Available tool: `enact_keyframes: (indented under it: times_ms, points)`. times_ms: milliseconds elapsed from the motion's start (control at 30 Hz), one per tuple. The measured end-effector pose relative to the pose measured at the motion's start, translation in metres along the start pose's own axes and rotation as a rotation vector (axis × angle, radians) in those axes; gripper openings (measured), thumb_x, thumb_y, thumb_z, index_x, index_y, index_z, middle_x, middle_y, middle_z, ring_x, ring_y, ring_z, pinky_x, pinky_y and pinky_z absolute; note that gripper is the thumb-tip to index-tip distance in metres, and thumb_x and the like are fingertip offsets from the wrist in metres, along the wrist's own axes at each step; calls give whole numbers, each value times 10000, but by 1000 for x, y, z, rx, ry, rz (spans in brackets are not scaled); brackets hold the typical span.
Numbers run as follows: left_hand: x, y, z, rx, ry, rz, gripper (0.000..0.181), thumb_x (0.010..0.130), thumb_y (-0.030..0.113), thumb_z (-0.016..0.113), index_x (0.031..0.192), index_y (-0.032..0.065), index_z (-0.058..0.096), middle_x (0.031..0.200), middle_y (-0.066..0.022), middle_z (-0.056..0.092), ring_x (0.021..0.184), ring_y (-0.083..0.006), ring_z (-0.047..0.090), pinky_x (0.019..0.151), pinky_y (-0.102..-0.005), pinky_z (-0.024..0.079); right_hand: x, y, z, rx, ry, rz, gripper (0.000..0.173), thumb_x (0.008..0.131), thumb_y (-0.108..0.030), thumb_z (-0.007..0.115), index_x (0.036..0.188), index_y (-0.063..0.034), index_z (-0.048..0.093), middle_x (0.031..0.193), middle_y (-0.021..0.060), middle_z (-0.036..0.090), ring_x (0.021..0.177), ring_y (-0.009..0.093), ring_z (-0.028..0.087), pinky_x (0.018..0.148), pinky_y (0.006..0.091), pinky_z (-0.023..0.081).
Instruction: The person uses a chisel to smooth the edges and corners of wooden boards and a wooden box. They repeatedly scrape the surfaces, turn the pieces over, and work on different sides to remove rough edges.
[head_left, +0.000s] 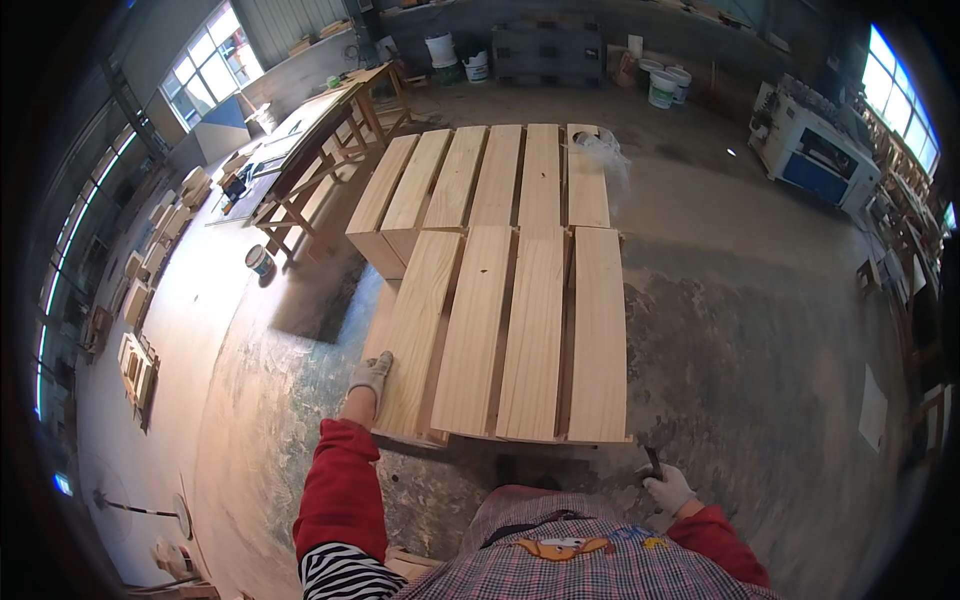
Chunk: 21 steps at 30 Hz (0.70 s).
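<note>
My left hand (371, 374), in a pale work glove, rests against the left edge of the nearest-left pale wooden piece (422, 330). The thumb side shows, while the other fingers are partly hidden. Below the right front corner of the wood, my gloved right hand (670, 489) is closed around a small dark tool (653, 461). The tool's exact kind is unclear. Several long wooden pieces lie side by side before me with narrow gaps between them. Behind them a farther row of similar wooden pieces (495, 176) adjoins the near row; its left end shows box-like sides.
Clear plastic wrap (600, 150) lies at the far right of the wood. A long workbench (300, 139) stands to the left, with a bucket (259, 259) on the floor beside it. White buckets (663, 88) and a machine (817, 154) stand farther off. Wooden parts (137, 367) lie at left.
</note>
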<state>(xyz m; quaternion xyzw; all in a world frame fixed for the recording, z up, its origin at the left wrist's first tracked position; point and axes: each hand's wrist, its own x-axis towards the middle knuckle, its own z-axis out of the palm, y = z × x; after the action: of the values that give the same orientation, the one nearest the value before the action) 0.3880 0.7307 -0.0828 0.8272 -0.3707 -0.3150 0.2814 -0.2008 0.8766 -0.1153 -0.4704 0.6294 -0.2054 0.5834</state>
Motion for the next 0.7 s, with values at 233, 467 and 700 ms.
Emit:
enact_keyframes:
  times_ms: [233,467,700]
  points:
    - [-55,-12,-149,-469,32,26,313,870,345,674,962,48,630,820,5,608,750,-122,577,682,-254,459,38,12,-18,308,262,-68,215,788,20,523,967,-17,637,816,18,620,748,142,582,682,286,478]
    - [-128,185,-200,-787,-251,242,468,926,379,571,1232,32,502,1038,-101,636,920,-205,646,742,-344,570,91,-15,-16,497,483,-44,220,825,36,513,1007,-39,610,811,39,608,652,144,570,584,271,486]
    - [-52,260,-117,-987,-45,280,374,904,291,637,1151,18,571,991,-84,633,839,-168,625,712,-276,538,87,-28,14,632,489,-46,221,822,43,503,998,-39,607,811,42,603,637,148,562,563,286,482]
